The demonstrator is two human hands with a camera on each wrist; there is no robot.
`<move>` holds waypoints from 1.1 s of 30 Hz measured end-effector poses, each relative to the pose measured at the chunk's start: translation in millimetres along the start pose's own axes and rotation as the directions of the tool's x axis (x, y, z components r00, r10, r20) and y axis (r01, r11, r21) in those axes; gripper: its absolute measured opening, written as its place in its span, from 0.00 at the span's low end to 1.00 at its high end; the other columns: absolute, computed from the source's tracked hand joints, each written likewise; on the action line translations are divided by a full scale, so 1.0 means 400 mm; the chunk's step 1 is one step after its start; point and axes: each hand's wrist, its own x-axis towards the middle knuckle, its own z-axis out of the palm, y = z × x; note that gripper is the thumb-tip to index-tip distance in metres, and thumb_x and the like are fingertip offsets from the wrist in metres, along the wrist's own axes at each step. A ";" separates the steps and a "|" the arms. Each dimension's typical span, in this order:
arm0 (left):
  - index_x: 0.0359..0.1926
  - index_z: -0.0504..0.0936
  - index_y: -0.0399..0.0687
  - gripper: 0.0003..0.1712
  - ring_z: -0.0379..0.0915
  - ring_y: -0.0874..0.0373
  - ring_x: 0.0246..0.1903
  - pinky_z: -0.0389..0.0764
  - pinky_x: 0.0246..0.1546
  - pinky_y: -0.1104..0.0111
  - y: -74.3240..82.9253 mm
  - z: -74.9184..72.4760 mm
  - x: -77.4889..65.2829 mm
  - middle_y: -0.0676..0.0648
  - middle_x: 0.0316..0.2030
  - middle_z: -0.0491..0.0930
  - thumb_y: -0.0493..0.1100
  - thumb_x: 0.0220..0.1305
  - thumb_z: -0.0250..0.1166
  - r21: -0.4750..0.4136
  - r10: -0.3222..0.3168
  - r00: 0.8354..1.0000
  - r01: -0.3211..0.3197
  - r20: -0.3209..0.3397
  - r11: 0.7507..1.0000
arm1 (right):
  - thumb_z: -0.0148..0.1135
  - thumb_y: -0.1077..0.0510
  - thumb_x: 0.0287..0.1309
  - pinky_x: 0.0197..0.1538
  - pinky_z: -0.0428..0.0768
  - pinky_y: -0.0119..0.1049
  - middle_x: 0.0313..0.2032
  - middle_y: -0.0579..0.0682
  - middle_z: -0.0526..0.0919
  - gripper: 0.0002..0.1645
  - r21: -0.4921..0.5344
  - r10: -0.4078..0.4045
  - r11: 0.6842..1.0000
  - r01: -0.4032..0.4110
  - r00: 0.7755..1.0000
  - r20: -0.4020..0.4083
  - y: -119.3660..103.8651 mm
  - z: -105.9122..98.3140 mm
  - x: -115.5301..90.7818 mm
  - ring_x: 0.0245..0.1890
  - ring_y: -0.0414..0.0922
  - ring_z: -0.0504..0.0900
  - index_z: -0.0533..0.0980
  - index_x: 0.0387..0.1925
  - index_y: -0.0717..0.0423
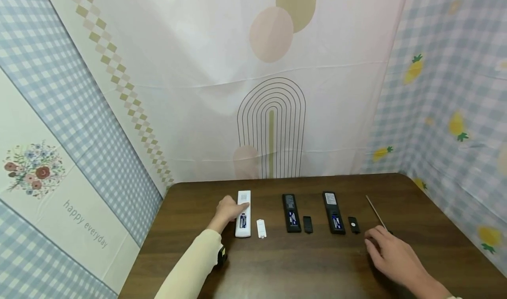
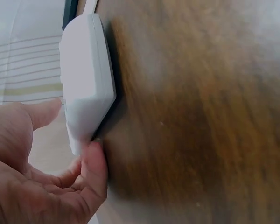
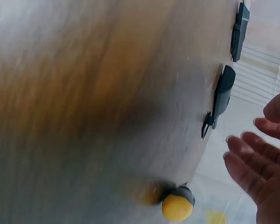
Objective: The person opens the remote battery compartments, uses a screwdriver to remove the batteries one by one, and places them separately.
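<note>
A white remote control (image 1: 243, 229) lies face down at the left, batteries showing in its open compartment. My left hand (image 1: 229, 209) grips its left edge, thumb across the back and fingertips curled against the side, also visible on the white remote (image 2: 84, 65) in the left wrist view. Its white battery cover (image 1: 261, 228) lies just to the right. My right hand (image 1: 392, 253) hovers over the table with fingers loosely bent and nothing in them. Close to it is a screwdriver (image 1: 375, 212), whose yellow and black handle (image 3: 177, 207) shows below the fingers in the right wrist view.
Two black remotes, one mid-table (image 1: 292, 213) and one further right (image 1: 334, 213), lie with batteries exposed. Beside each is a black cover, one (image 1: 307, 224) in the middle and another (image 1: 354, 225) to the right. Patterned cloth (image 1: 198, 127) hangs behind the brown table (image 1: 277, 268).
</note>
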 end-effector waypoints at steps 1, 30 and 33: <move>0.40 0.80 0.34 0.27 0.81 0.51 0.28 0.84 0.28 0.64 0.000 -0.003 -0.004 0.42 0.31 0.81 0.57 0.66 0.74 0.016 0.004 1.000 -0.004 -0.007 1.000 | 0.70 0.60 0.65 0.25 0.70 0.29 0.40 0.43 0.84 0.06 -0.007 0.027 1.000 -0.027 1.000 0.015 0.005 -0.004 0.002 0.27 0.26 0.71 0.84 0.43 0.52; 0.54 0.79 0.37 0.31 0.84 0.50 0.44 0.83 0.46 0.54 -0.005 -0.067 -0.131 0.42 0.43 0.87 0.62 0.71 0.67 -0.014 0.094 0.993 -0.095 -0.073 0.995 | 0.59 0.42 0.75 0.31 0.80 0.54 0.41 0.67 0.87 0.38 -0.168 0.409 0.909 -0.381 0.743 0.530 0.146 -0.039 0.050 0.34 0.57 0.86 0.73 0.59 0.76; 0.54 0.80 0.37 0.30 0.84 0.52 0.42 0.82 0.45 0.56 -0.009 -0.069 -0.137 0.44 0.41 0.87 0.61 0.71 0.67 -0.015 0.090 0.993 -0.092 -0.070 0.996 | 0.58 0.46 0.76 0.31 0.81 0.54 0.39 0.65 0.87 0.34 -0.167 0.400 0.913 -0.373 0.733 0.550 0.148 -0.037 0.051 0.33 0.57 0.86 0.73 0.58 0.77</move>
